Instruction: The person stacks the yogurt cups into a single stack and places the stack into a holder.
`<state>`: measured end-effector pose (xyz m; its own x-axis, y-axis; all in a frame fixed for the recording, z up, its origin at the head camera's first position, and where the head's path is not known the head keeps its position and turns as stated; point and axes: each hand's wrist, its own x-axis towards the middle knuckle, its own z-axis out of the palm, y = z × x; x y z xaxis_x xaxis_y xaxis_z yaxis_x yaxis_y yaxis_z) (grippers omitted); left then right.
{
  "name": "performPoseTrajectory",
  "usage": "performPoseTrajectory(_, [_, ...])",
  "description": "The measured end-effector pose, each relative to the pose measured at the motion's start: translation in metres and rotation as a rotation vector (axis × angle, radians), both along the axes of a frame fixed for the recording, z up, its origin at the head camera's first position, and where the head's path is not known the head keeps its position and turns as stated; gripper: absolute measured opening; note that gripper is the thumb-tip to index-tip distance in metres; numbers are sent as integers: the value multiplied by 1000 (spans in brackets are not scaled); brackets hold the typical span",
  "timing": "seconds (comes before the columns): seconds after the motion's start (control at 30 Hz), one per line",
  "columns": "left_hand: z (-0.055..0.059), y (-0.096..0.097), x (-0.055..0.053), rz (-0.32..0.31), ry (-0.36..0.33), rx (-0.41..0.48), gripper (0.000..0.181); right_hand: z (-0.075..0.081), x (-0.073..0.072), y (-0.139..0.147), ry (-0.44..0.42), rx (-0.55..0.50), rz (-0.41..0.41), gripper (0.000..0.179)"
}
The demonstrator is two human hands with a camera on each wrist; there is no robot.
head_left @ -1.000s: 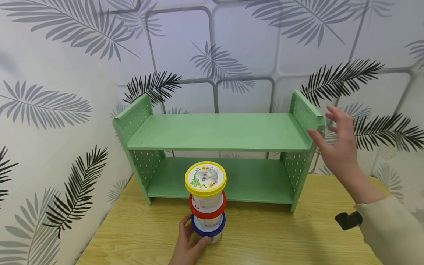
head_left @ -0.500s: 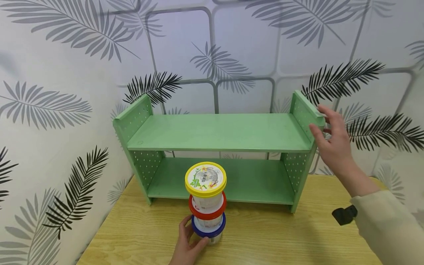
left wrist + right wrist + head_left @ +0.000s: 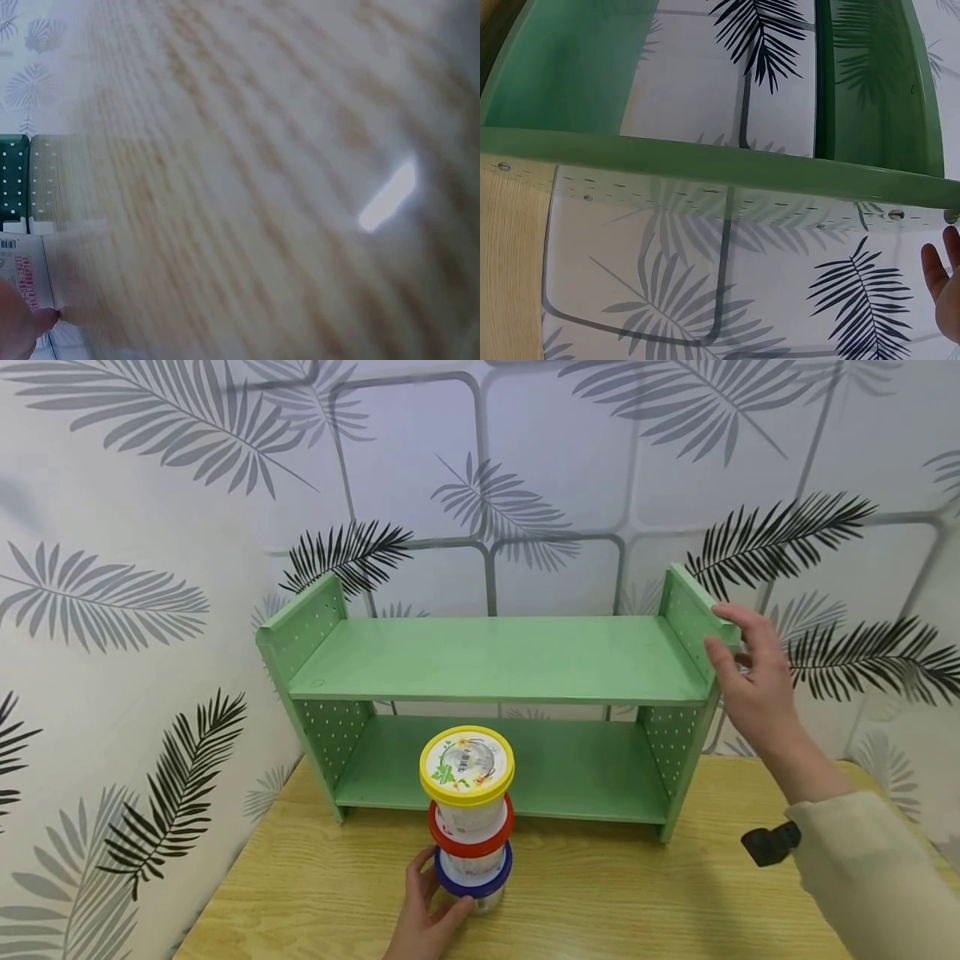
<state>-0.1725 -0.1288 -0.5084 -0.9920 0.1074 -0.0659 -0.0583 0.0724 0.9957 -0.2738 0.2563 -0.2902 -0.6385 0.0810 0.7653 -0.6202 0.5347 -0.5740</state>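
Three white tubs stand stacked upright on the wooden table: a yellow-lidded tub (image 3: 467, 766) on top, a red-lidded tub (image 3: 470, 839) in the middle, a blue-lidded tub (image 3: 472, 877) at the bottom. My left hand (image 3: 426, 910) holds the bottom tub, thumb in front and fingers round its left side. At the left wrist view's corner, a thumb (image 3: 22, 326) presses a tub's printed side. My right hand (image 3: 757, 685) is raised at the top right corner of the green shelf (image 3: 495, 660), thumb and fingers spread; contact is unclear. Two of its fingers (image 3: 934, 270) appear beside the side panel.
The two-tier shelf stands behind the stack, with perforated side panels (image 3: 686, 635). Its lower board (image 3: 577, 768) lies just behind the tubs. The wooden table (image 3: 585, 893) extends to both sides. Patterned wallpaper (image 3: 555, 460) covers the walls behind and at left.
My right hand has moved left to the shelf's right side panel, its fingers now over the panel's top edge in the head view. My left hand and the tubs have stayed put.
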Motion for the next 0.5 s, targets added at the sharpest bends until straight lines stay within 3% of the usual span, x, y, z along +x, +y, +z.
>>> performPoseTrajectory(0.27, [-1, 6, 2, 23, 54, 25, 95, -2, -2, -3, -11, -32, -14, 37])
performPoseTrajectory(0.5, [-5, 21, 2, 124, 67, 52, 103, -4, -3, -4, -27, -45, -33, 37])
